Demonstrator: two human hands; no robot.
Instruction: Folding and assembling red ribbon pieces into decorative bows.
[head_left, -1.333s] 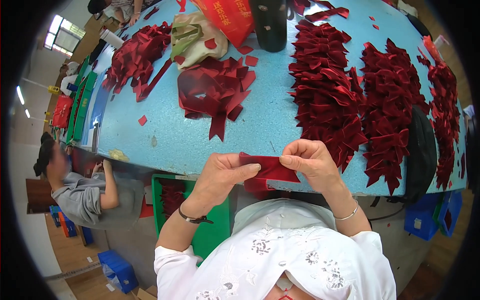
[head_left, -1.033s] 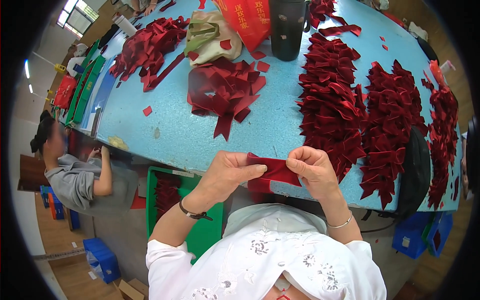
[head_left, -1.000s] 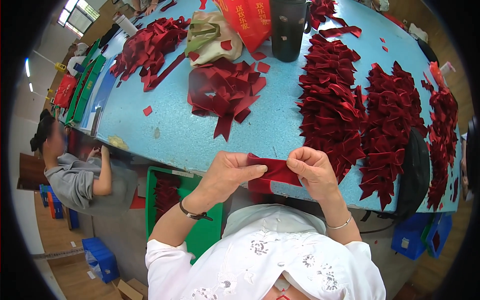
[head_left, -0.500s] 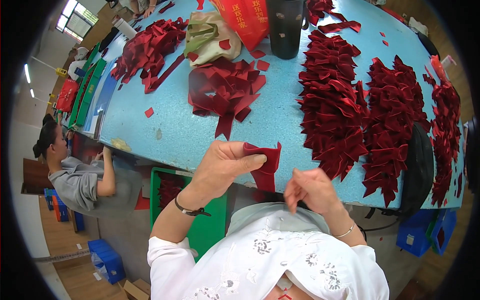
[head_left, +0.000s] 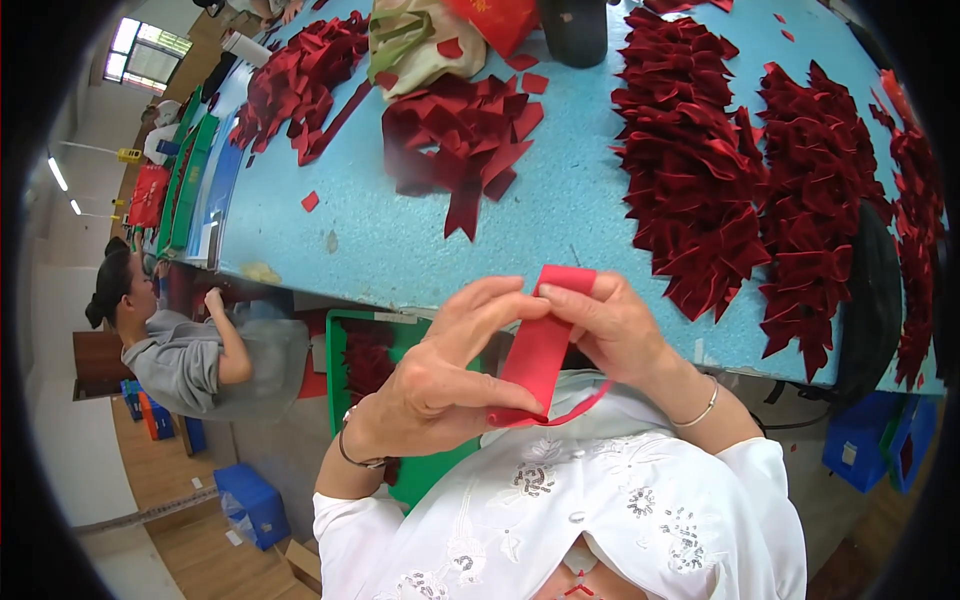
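Right hand (head_left: pixel 620 328) at the near edge of the blue table (head_left: pixel 575 205), pinching the table-side end of the red ribbon (head_left: pixel 541 348), thumb on top. Left hand (head_left: pixel 440 372): thumb and index spread apart, thumb on the folded end away from the table; can't tell if it grips underneath. Ribbon's at that table edge, long axis toward the table, leaning slightly right.

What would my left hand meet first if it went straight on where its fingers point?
Your left hand would probably meet your right hand, just past the red ribbon that both hold; the depth is hard to judge.
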